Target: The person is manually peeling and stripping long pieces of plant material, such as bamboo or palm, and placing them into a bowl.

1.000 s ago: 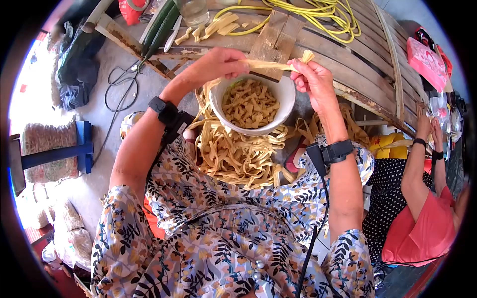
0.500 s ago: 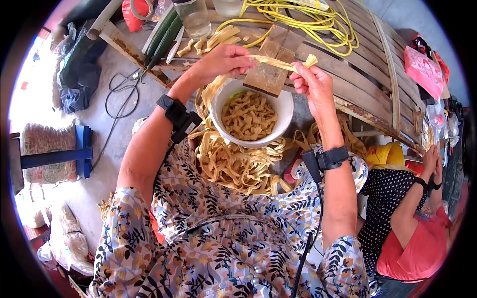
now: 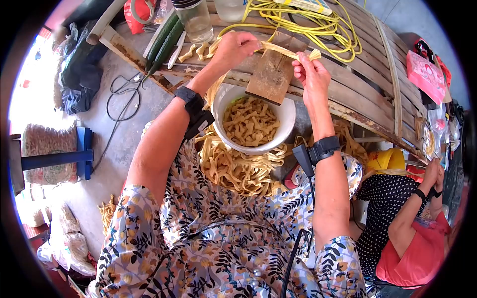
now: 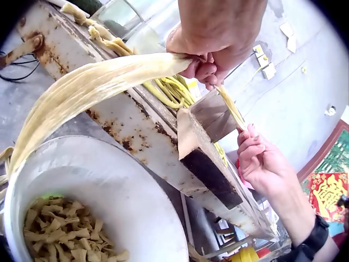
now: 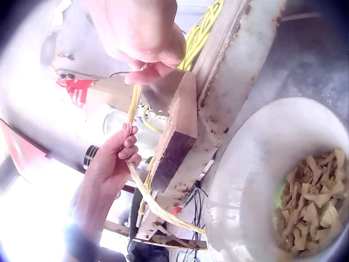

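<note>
A long, flat, pale-yellow strip [image 3: 279, 48] stretches between both hands above a wooden board [image 3: 273, 74]. My left hand [image 3: 236, 49] pinches it between thumb and fingers, and the strip's long tail [image 4: 98, 82] hangs from there past the bucket. At the other end my right hand [image 3: 312, 72] grips it near the tip, a short frayed end [image 3: 314, 54] sticking out above the fingers. Below the hands stands a white bucket [image 3: 288, 119] with many short tan pieces [image 3: 251, 121] in it.
A heap of loose strips [image 3: 238, 171] lies below the bucket. The slatted bench [image 3: 367, 79] has a rusty edge and bears yellow cord [image 3: 323, 25], cucumbers [image 3: 164, 42], a glass jar [image 3: 196, 25] and a white-handled knife [image 3: 176, 49]. Another person [image 3: 412, 238] sits at the right.
Both hands have moved forward over the board with the strip still stretched between them. The head view has shifted, so the bench items appear lower. The other person's hands have moved down in view.
</note>
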Demonstrator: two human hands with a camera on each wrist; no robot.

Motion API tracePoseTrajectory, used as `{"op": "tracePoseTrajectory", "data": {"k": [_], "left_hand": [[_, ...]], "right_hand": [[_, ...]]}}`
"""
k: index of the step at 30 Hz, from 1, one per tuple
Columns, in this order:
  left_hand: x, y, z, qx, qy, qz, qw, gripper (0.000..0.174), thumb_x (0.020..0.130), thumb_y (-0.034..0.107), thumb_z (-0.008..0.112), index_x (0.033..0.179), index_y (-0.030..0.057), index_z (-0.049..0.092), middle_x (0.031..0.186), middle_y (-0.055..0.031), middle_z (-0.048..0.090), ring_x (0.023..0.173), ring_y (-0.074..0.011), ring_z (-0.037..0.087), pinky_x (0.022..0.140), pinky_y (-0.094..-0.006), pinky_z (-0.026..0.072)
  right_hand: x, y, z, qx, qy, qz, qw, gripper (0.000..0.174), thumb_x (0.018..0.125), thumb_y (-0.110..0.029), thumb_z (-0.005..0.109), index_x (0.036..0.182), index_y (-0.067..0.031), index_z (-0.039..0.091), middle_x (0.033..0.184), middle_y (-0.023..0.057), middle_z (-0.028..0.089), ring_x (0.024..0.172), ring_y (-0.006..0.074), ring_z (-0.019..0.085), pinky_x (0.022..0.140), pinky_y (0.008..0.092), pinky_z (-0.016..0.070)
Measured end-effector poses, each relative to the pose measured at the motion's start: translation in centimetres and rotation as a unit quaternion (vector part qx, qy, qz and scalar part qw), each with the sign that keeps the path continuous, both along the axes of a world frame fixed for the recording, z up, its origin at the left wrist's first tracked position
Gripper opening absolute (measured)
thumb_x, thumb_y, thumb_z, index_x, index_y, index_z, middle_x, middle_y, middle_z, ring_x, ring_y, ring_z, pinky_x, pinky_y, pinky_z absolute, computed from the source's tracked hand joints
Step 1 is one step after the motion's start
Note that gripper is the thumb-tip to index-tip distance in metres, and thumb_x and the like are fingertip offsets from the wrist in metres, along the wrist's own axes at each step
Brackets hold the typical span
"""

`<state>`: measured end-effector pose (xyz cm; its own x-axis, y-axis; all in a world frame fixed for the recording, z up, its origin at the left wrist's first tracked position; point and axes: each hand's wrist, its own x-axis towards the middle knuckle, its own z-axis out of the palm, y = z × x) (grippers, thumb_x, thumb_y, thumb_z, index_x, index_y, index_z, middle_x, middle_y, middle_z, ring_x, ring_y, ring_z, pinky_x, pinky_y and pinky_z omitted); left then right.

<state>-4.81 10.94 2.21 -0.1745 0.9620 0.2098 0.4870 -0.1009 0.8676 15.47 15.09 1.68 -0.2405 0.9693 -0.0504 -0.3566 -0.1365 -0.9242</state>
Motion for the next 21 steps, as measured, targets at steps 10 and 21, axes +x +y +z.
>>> {"op": "tracePoseTrajectory", "data": {"k": [10, 21], "left_hand": [[0.3, 0.5, -0.3, 0.019, 0.021, 0.015, 1.0, 0.017, 0.08, 0.02, 0.061, 0.08, 0.0034, 0.063, 0.06, 0.0032, 0.052, 0.057, -0.0038, 0.045, 0.053, -0.0195, 0.0384], [-0.5, -2.2, -0.4, -0.032, -0.093, 0.006, 0.995, 0.016, 0.081, 0.016, 0.054, 0.084, 0.0037, 0.064, 0.064, 0.0008, 0.055, 0.055, -0.0065, 0.045, 0.051, -0.0213, 0.0369]], "right_hand": [[0.0, 0.5, -0.3, -0.004, -0.004, -0.002, 1.0, 0.015, 0.08, -0.014, 0.061, 0.081, 0.0011, 0.06, 0.07, 0.0075, 0.06, 0.054, 0.0072, 0.051, 0.048, 0.0183, 0.0432], [2.9, -0.9, -0.6, -0.015, -0.112, -0.001, 0.994, 0.023, 0.082, -0.02, 0.057, 0.08, 0.003, 0.059, 0.067, 0.0071, 0.059, 0.048, 0.0071, 0.05, 0.044, 0.0187, 0.0418]]}}
